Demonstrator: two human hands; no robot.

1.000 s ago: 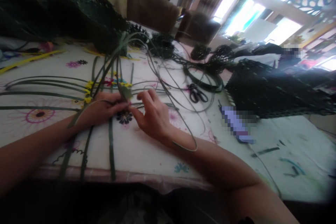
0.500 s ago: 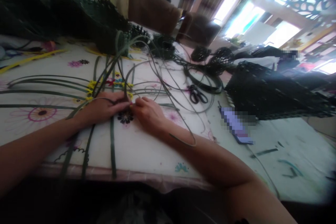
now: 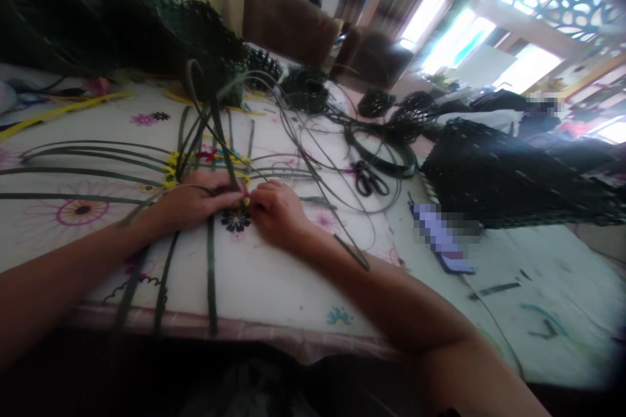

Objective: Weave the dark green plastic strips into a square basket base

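Dark green flat strips [image 3: 211,273] cross each other on the table, woven at the middle with yellow pieces [image 3: 171,169] and a red piece [image 3: 208,154]. My left hand [image 3: 195,205] lies over the near right part of this weave, thumb and fingers closed on an upright green strip. Touching close beside it, my right hand [image 3: 278,212] has its fingers curled in a pinch at the weave's edge. A thin green strip runs down into its fingertips, which are partly hidden. Long loose strips [image 3: 303,150] arch up and fall to the right, one end lying over my right forearm.
Black-handled scissors [image 3: 370,179] lie right of the weave, near a coiled dark strip [image 3: 386,159]. A large dark woven piece [image 3: 508,172] and a purple phone-like object [image 3: 443,238] are farther right. Dark woven baskets [image 3: 161,26] stand at the back left, and brown chairs [image 3: 288,23] behind.
The strip above my hands has swung, now making a loop farther left. The strip end at my right forearm has shifted slightly. Both hands stay almost in place.
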